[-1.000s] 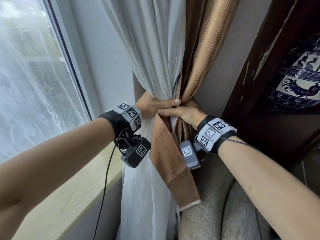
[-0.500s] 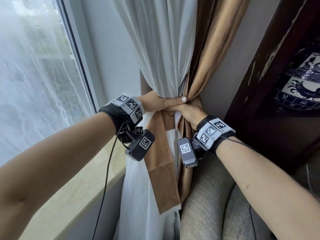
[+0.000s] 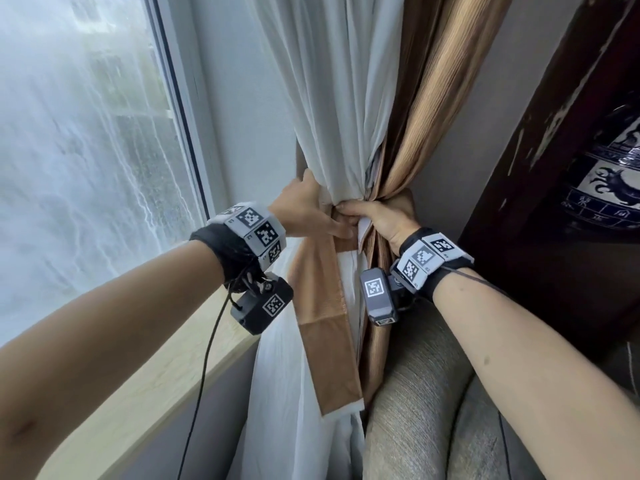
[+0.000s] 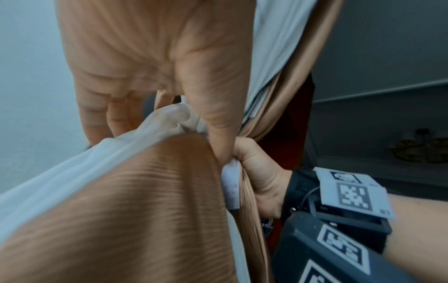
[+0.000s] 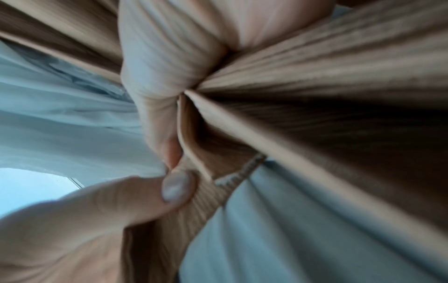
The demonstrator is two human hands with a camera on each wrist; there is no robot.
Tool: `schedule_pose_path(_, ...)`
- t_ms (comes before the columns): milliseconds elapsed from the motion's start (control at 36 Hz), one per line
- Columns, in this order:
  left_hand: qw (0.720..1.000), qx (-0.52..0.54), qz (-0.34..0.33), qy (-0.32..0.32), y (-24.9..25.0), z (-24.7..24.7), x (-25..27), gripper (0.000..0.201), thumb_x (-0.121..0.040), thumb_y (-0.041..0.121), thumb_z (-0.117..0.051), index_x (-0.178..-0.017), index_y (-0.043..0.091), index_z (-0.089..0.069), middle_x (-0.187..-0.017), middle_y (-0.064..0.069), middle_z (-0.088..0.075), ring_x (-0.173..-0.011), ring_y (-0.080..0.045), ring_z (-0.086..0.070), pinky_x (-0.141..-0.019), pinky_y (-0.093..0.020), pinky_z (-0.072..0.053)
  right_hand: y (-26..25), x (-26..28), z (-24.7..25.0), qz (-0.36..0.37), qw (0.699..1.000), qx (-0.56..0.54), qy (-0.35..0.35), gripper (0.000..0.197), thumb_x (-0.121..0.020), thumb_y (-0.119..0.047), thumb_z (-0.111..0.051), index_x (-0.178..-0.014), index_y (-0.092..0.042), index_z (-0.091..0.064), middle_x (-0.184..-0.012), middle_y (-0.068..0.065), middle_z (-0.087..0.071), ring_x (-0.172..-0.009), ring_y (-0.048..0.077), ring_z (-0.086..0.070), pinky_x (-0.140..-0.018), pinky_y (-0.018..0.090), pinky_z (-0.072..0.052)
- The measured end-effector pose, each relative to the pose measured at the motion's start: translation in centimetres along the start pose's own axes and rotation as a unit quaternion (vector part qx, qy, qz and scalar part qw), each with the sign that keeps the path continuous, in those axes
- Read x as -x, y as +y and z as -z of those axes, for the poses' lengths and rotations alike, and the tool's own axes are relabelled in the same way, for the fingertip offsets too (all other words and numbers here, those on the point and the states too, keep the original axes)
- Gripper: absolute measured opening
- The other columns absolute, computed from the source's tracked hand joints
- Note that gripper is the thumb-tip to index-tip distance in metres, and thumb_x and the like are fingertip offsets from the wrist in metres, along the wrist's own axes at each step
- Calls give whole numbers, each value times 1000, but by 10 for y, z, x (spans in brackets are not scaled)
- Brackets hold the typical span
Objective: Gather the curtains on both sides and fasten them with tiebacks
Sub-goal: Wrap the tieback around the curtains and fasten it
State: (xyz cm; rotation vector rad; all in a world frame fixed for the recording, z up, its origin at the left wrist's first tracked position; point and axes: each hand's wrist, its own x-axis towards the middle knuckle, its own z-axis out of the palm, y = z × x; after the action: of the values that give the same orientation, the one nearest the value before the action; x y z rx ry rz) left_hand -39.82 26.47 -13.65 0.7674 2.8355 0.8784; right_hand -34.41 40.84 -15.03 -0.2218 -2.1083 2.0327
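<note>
A white sheer curtain (image 3: 339, 98) and a brown-gold curtain (image 3: 426, 116) are bunched together at waist height. A tan tieback (image 3: 325, 327) wraps the bunch, and its long tail hangs straight down in front. My left hand (image 3: 322, 220) grips the bunch from the left, with the thumb lying across the tieback band. My right hand (image 3: 374, 216) grips it from the right, holding the tieback's white-edged end. In the left wrist view the left hand (image 4: 213, 114) pins the tieback (image 4: 121, 210) against the right hand (image 4: 259, 172). The right wrist view shows the left thumb's nail on the tieback (image 5: 194, 206).
A large window (image 3: 69, 168) and its pale sill (image 3: 156, 375) lie to the left. A grey sofa arm (image 3: 415, 393) presses close under my right wrist. A dark wooden cabinet (image 3: 540, 168) with a blue-and-white vase (image 3: 606, 188) stands to the right.
The tieback's tail swung from slanting down-right to hanging straight. Both hands closed in tighter on the bunch, the left thumb sliding across the band.
</note>
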Motion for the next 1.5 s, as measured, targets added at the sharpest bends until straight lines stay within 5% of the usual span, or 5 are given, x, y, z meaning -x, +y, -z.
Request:
schedule_pose_path(333,984,-156,-12,89,6,7,29,30,-79,2,-55,-106,3,-42,-97,-15,-53,-86,-32,-50,-66,-35,-38,7,3,8,-7,999,-21,-38,23,-84,2,-70,-69,-14,-75,-64,-10,-72,-62,0,-68,-72,13,-54)
schedule_pose_path(417,976,-188,-66,90,3,7,34,44,-83,-4,-46,-115,16,-67,-101,-12,-68,-95,-35,-63,-77,-40,-50,5,7,12,4,1000,-20,-21,14,-81,2,-73,-79,-11,-72,-66,-10,-74,-64,2,-70,-71,16,-57)
schedule_pose_path(805,938,-279,-177,104,-2,16,22,35,-91,2,-48,-115,14,-70,-108,-14,-70,-97,-34,-63,-66,-30,-32,9,-5,48,-72,994,25,-84,73,-51,-16,-91,-119,-3,-69,-116,7,-73,-105,17,-70,-90,23,-54)
schedule_pose_path(1000,942,-231,-234,70,-19,11,12,34,-97,1,-39,-119,5,-64,-116,-12,-63,-105,-27,-58,-88,-36,-49,9,-9,51,-49,996,25,-66,67,-56,-14,-85,-120,-2,-68,-116,7,-73,-105,17,-70,-78,19,-55)
schedule_pose_path(1500,928,-320,-186,36,-33,27,-1,27,-94,9,-50,-116,19,-64,-110,0,-60,-106,-22,-47,-82,-30,-33,5,-8,42,-78,992,-23,-92,14,-84,3,-66,-90,-10,-71,-78,-6,-77,-72,6,-73,-66,15,-55)
